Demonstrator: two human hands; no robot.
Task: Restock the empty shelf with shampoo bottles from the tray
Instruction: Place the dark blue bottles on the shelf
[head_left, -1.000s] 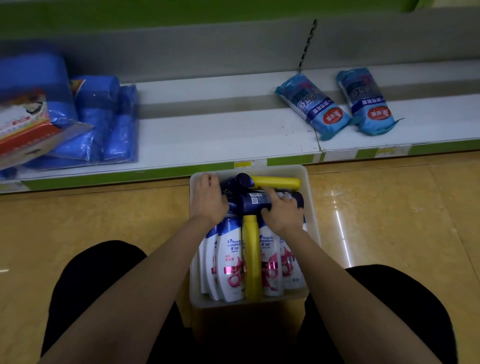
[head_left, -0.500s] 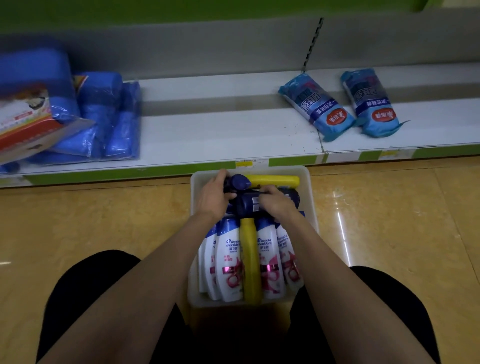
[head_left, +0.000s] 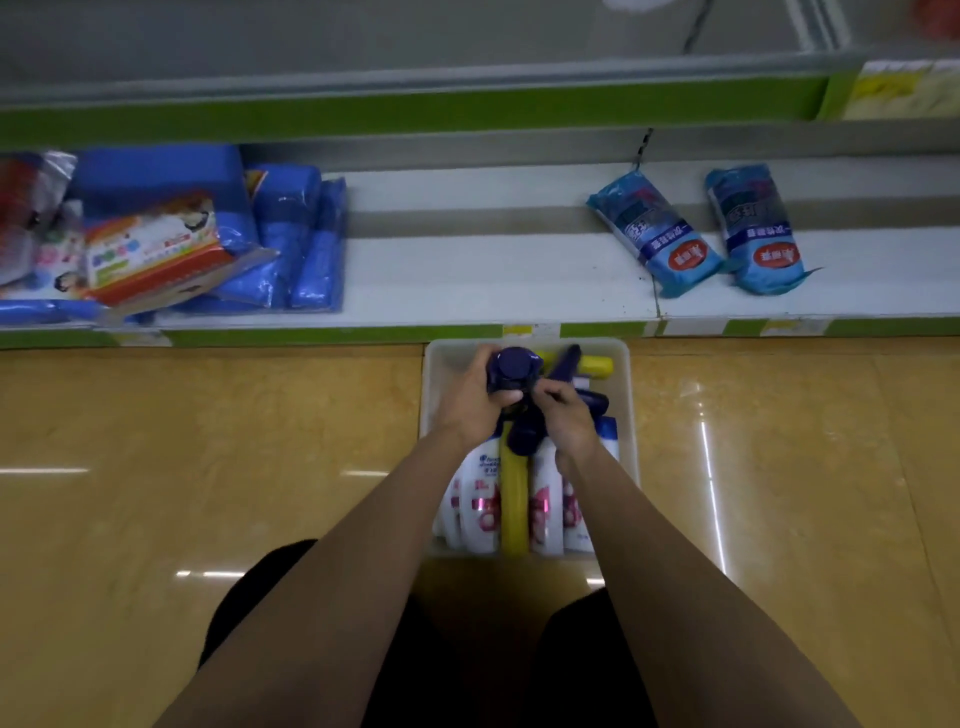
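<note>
Both hands, left and right, grasping one dark-blue plastic bottle over white tray holding four white bottles.

White shelf with green front strip, low, just above floor. On shelf left: blue wrapped packs, a colourful printed pack leaning on them. On shelf right: 2 light-blue rolled packs lying side by side, apart. Middle of shelf bare. Glossy tan tile floor carries white tray, touching shelf's front edge.
</note>
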